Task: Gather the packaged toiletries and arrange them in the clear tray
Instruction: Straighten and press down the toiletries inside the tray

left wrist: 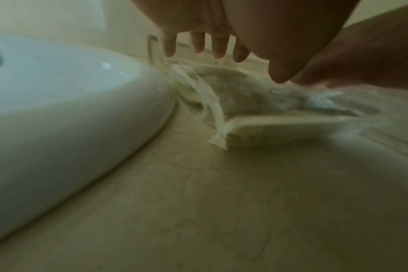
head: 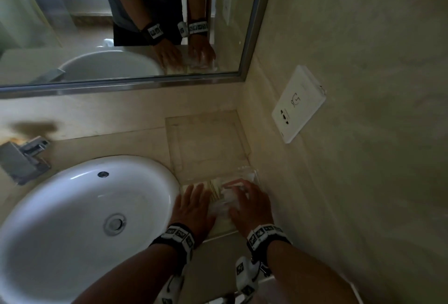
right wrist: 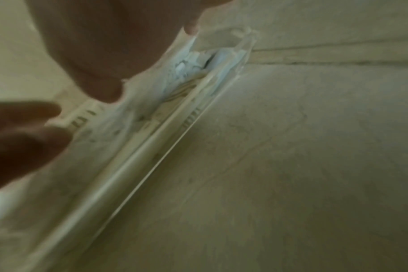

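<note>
A clear tray point(head: 169, 134) sits in the counter's corner, against the wall. Its near end holds several flat pale toiletry packets point(head: 214, 191), blurred in both wrist views. My left hand point(head: 194, 204) lies flat over their left side with straight fingers point(left wrist: 219, 47), just above the packets point(left wrist: 280, 127). My right hand point(head: 252, 204) curls over a crinkly clear plastic packet point(head: 226, 200), thumb on its near side and fingertips on its far side. In the right wrist view this packet point(right wrist: 184, 62) lies beside the tray's clear right wall point(right wrist: 175, 147). The tray's far half holds nothing.
A white basin point(head: 72, 206) lies directly left of the tray, with a chrome tap point(head: 21, 158) behind it. A mirror point(head: 121, 24) spans the back wall. On the right wall, close to the tray, hangs a white socket plate point(head: 298, 104). Bare beige counter point(left wrist: 245, 202) runs in front.
</note>
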Demonstrator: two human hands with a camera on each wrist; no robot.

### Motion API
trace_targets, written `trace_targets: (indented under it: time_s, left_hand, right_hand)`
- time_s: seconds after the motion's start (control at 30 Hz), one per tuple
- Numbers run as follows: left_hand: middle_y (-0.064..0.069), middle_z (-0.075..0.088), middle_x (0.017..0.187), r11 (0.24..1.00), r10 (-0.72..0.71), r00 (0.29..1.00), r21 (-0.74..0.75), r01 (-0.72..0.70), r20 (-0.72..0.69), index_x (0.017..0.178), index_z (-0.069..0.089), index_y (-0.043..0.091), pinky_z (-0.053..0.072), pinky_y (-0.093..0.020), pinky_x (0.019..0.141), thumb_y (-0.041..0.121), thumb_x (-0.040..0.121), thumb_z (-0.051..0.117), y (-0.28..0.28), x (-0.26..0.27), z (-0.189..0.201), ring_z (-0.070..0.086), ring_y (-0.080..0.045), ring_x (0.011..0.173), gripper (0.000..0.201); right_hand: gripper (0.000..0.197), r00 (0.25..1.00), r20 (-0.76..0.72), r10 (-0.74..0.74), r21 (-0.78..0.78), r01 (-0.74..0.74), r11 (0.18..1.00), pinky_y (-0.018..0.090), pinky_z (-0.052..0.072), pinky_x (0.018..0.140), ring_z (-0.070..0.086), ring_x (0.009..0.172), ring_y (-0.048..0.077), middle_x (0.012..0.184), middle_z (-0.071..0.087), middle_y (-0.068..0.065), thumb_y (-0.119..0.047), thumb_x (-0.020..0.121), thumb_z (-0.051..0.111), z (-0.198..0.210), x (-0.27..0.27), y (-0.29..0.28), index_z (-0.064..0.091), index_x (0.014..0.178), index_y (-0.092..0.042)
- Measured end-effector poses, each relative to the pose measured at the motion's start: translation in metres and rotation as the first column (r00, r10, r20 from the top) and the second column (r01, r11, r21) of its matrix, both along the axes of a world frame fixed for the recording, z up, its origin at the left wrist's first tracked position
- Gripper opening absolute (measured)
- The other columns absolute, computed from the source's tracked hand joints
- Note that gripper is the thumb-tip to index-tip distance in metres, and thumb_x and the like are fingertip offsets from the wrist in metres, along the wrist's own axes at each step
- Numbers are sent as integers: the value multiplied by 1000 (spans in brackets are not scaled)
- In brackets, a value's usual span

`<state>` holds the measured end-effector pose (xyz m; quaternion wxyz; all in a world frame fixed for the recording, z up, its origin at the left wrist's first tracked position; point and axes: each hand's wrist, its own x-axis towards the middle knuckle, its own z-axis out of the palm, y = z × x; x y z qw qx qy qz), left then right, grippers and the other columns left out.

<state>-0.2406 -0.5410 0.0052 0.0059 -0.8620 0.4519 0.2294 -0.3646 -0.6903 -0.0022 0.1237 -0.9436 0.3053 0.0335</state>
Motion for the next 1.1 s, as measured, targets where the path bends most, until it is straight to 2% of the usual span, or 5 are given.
trace_targets:
  time_s: [0.17,0.4,0.53,0.77,1.1]
  left_hand:
    - [-1,2,163,991,134,991,-18,-134,-2,154,10,25,18,-44,120,60,91,34,28,14,8,4,-26,149,75]
    - [-8,47,135,954,295,950,78,-288,-101,141,29,20,46,-42,93,53,89,48,40,16,30,49,-30,122,65]
    - [-8,61,119,946,309,943,141,-291,-126,124,42,20,50,-37,79,44,89,45,40,12,25,62,-28,102,42]
    - [-12,64,123,909,414,875,170,-381,-253,145,24,15,51,-36,84,34,94,40,31,7,7,64,-31,106,57]
    - [-16,58,125,892,451,842,179,-415,-298,143,23,12,49,-36,84,29,90,50,22,13,6,61,-32,110,61]
  right_hand:
    - [37,994,-19,-106,-28,106,994,43,49,87,60,104,26,120,62,-2,-42,70,59,2,-21,6,69,104,-31]
    - [20,955,-187,-231,148,260,954,32,49,73,59,81,21,100,63,1,-39,95,38,12,-41,17,53,95,-25]
    - [42,929,-296,-220,246,297,923,33,44,76,62,103,28,123,61,6,-43,94,41,0,-50,18,44,132,-26]
    - [7,893,-283,-351,414,444,795,28,46,65,58,72,25,76,56,1,-25,88,52,-5,-38,15,53,82,-21]
    - [22,762,-251,-596,633,595,494,29,59,76,66,74,14,85,70,1,-17,89,59,-15,-28,8,57,71,-29]
